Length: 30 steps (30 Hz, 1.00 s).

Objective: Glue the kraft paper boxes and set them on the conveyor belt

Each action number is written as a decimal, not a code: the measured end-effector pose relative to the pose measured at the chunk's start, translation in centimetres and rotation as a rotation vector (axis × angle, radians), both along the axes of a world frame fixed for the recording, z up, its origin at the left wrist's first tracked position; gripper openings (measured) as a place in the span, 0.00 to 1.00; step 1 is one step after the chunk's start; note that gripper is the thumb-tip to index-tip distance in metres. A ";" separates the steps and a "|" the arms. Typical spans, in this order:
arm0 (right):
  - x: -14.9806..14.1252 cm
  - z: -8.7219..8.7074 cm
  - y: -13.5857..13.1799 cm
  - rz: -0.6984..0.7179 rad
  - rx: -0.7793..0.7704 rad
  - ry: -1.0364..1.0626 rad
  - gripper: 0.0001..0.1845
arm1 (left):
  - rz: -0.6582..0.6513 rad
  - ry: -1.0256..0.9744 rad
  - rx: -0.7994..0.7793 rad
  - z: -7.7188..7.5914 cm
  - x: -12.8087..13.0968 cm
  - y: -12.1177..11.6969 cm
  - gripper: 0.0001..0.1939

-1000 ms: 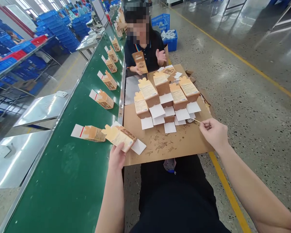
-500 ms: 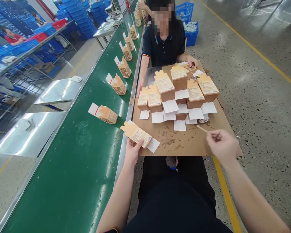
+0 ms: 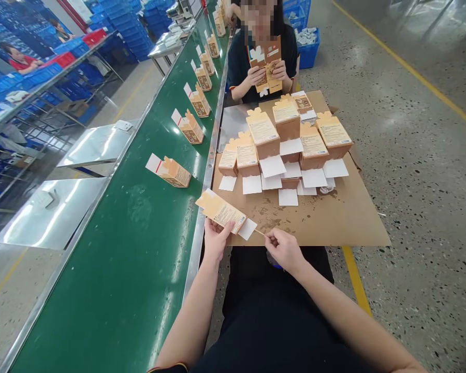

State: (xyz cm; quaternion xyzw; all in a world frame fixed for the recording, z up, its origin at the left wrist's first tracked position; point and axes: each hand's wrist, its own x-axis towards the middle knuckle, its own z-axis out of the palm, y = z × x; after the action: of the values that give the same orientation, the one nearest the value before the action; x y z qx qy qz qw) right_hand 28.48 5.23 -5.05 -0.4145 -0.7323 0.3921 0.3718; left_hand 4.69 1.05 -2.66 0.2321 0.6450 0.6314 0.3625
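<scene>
My left hand [image 3: 217,241] is wrapped round a tan printed carton [image 3: 222,211], which lies tilted over the near left corner of the brown cardboard sheet. A white flap [image 3: 247,228] sticks out of the carton's right end. Between the fingertips of my right hand [image 3: 285,249] is a thin wooden stick [image 3: 260,232]. The stick's far end meets the edge of that flap; whether it touches cannot be made out. Beyond both hands stands a pile of similar cartons [image 3: 264,128], their white flaps pointing toward me.
Left of the cardboard sheet [image 3: 334,217] runs a green conveyor belt [image 3: 112,269] carrying a row of cartons [image 3: 174,171]. Across the table, a co-worker's hands hold an unfolded carton [image 3: 272,67]. Blue crates [image 3: 309,49] stand behind on the right.
My right hand has moved left with the stick, from the sheet's right side to the carton's flap. The co-worker's hands have lifted an unfolded carton. My left hand keeps its hold.
</scene>
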 end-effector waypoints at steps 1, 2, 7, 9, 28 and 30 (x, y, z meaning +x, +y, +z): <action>0.4 0.1 0.2 -0.040 0.001 0.016 0.12 | 0.014 0.025 0.013 -0.1 0.3 -0.1 0.43; 0.7 0.2 0.4 -0.079 0.001 0.034 0.12 | 0.022 0.054 0.026 -0.2 0.7 -0.3 0.44; 2.5 1.2 0.5 -0.224 -0.009 0.099 0.13 | -0.024 0.260 -0.029 -0.3 3.1 -1.8 0.40; 3.2 1.5 0.2 -0.253 -0.024 0.100 0.13 | -0.034 0.323 -0.062 -0.4 3.7 -2.3 0.37; 4.7 2.0 0.7 -0.303 0.055 0.143 0.17 | 0.495 0.406 -0.066 1.5 -12.8 -1.5 0.45; 4.7 2.0 1.1 -0.284 0.042 0.162 0.18 | 0.479 0.378 -0.142 1.5 -15.1 -1.7 0.45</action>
State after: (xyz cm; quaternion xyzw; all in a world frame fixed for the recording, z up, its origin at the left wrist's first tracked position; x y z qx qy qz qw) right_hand 33.22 6.28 -3.00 -0.4727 -0.6421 0.3522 0.4901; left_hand -10.43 -0.66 -1.14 0.1608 0.7798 0.5979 0.0924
